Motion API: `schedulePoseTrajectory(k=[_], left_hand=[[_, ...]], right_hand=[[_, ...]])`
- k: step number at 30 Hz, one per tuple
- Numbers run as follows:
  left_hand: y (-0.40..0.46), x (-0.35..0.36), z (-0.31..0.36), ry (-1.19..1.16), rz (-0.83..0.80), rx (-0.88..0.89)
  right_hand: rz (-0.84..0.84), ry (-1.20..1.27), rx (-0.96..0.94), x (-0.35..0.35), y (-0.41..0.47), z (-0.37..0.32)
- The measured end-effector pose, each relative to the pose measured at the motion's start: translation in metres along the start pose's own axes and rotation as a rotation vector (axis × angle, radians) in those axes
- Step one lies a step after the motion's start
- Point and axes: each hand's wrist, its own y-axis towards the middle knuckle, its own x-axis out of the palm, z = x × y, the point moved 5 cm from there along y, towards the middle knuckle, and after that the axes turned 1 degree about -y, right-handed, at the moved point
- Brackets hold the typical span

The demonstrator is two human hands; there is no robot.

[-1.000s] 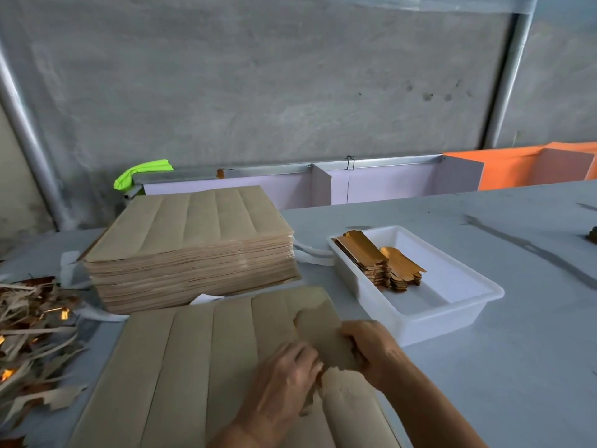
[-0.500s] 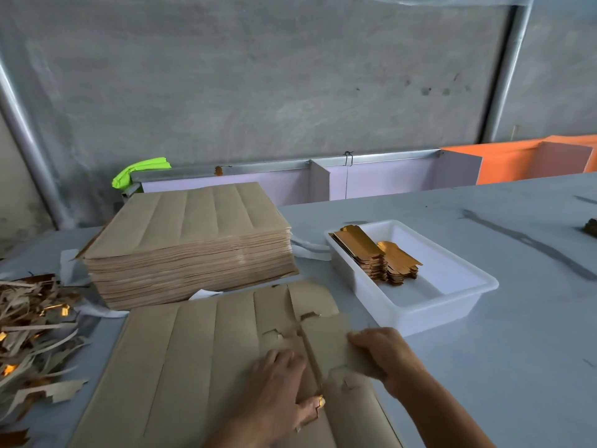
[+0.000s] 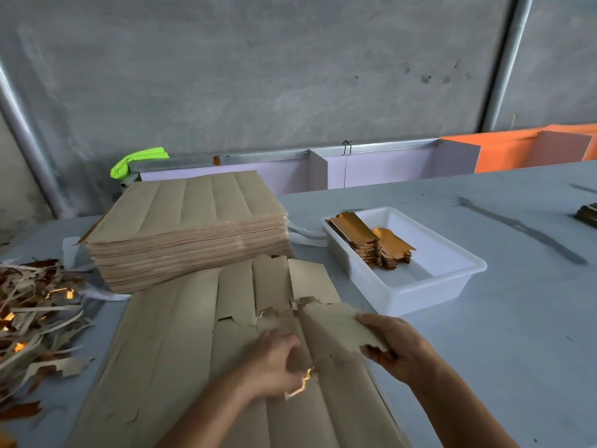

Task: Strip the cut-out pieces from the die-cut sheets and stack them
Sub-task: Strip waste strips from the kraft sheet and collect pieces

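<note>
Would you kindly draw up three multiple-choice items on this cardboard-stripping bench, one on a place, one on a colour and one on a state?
1. Where do the stacked gold cut-out pieces lie?
A. in the white tray
B. on top of the tall stack of die-cut sheets
C. among the waste strips

2. What colour is the object behind the tall stack?
A. red
B. bright green
C. black

3. What is the right hand doing?
A. resting flat on the table
B. gripping a partly torn piece of the top sheet
C. reaching into the tray

Answers:
1. A, the gold pieces sit inside the tray's walls.
2. B, it shows neon green at the wall.
3. B, its fingers curl round the piece's raised edge, while the left hand bears on the sheet beside it.
</note>
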Motion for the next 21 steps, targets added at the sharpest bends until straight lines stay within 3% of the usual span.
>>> schedulePoseTrajectory(k=[2,5,6,10,12,15,18,21], left_hand=[[0.005,-0.024,-0.006,-0.265,0.089,-0.054],[0.017,-0.063,-0.004,-0.066,0.560,-0.019],[0.024,-0.064,0.002,0.031,0.584,0.009],[0.056,-0.035,0.017,0.276,0.332,0.022],[0.065,-0.030,0.021,0.325,0.387,0.086],[0.070,-0.039,0.020,0.171,0.486,0.118],[0.071,-0.059,-0.003,0.060,0.513,-0.040],[0.061,-0.086,-0.029,-0.094,0.645,-0.246]], right_hand=[[0.016,-0.198,-0.113,0.000,-0.003,-0.004],[-0.018,-0.351,-0.222,0.006,-0.008,-0.011],[-0.030,-0.371,-0.244,0.008,-0.010,-0.013],[-0.075,-0.406,-0.272,0.017,-0.019,-0.021],[-0.090,-0.414,-0.272,0.017,-0.023,-0.022],[-0.059,-0.509,-0.304,0.009,-0.027,-0.025],[-0.026,-0.576,-0.327,0.001,-0.030,-0.028],[0.029,-0.536,-0.341,-0.004,-0.029,-0.029]])
